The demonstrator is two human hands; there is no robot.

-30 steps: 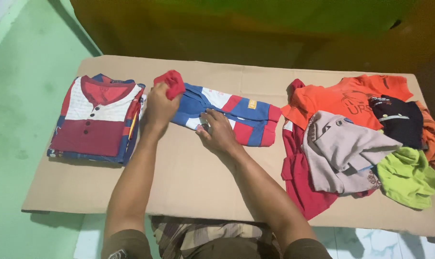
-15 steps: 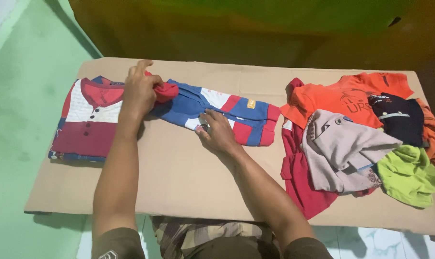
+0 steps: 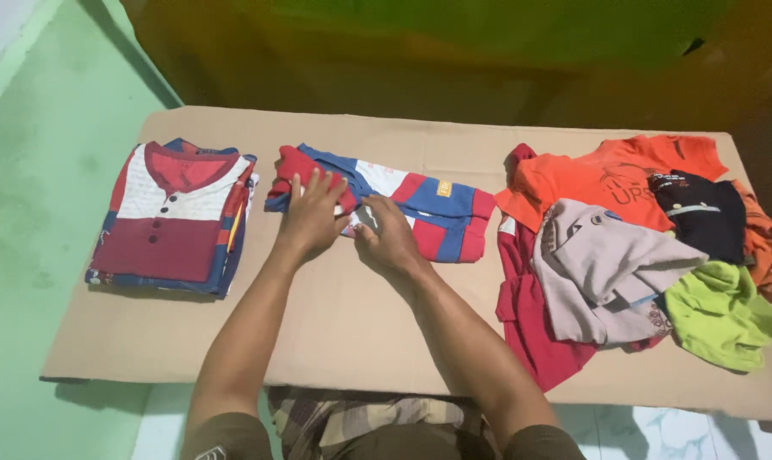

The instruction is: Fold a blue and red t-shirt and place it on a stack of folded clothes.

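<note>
Both hands, left hand (image 3: 311,217) and right hand (image 3: 389,234), are pressing flat-fingered on the blue-red shirt (image 3: 420,204), folded stack (image 3: 175,217) lying left, loose clothes pile (image 3: 642,247) sitting right.

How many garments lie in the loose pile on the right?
6 that I can see: orange shirt, dark top, beige shirt, red shirt, lime piece, orange-brown one at the edge. More may be buried.

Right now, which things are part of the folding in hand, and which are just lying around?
In hand: blue-red shirt, pressed flat by left hand and right hand.
Lying about: folded stack, loose pile, cardboard sheet.
</note>
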